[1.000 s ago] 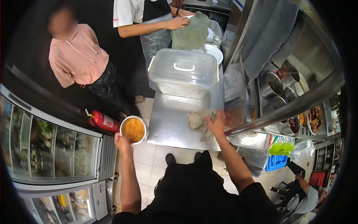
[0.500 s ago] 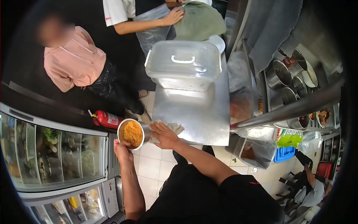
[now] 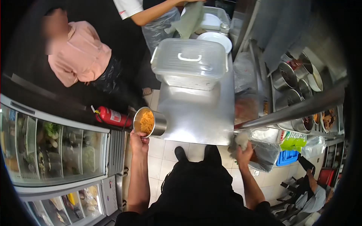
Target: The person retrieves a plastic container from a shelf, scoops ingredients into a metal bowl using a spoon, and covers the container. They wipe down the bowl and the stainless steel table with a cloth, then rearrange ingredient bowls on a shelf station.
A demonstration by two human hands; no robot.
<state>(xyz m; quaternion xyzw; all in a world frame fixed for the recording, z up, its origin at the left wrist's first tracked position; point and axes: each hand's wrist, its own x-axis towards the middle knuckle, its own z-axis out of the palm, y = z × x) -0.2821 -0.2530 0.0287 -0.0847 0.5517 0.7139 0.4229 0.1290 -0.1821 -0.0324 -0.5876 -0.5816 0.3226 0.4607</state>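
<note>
My left hand (image 3: 139, 140) grips the rim of a round metal pot (image 3: 160, 125), tilted so its open mouth faces me. Crumbly orange food (image 3: 147, 122) lies inside the pot. The pot is at the left edge of the steel table (image 3: 196, 120). Off the table's right front corner, my right hand (image 3: 244, 152) is closed around a bunched, pale cloth (image 3: 241, 141). That hand and the cloth are slightly blurred, above a bin lined with clear plastic (image 3: 266, 152).
A lidded clear plastic box (image 3: 188, 62) stands on the table. Behind it, a co-worker's arm (image 3: 156, 13) holds a green cloth (image 3: 190, 20) near white plates (image 3: 215, 39). Another person (image 3: 81, 52) stands left, near a fire extinguisher (image 3: 111, 116) and glass-door fridge (image 3: 56, 150). Metal pots (image 3: 284, 77) fill the right shelf.
My right hand has moved from the pot's side to the right, taking the cloth along. The pot has shifted slightly right. The co-worker has lifted the green cloth, exposing plates.
</note>
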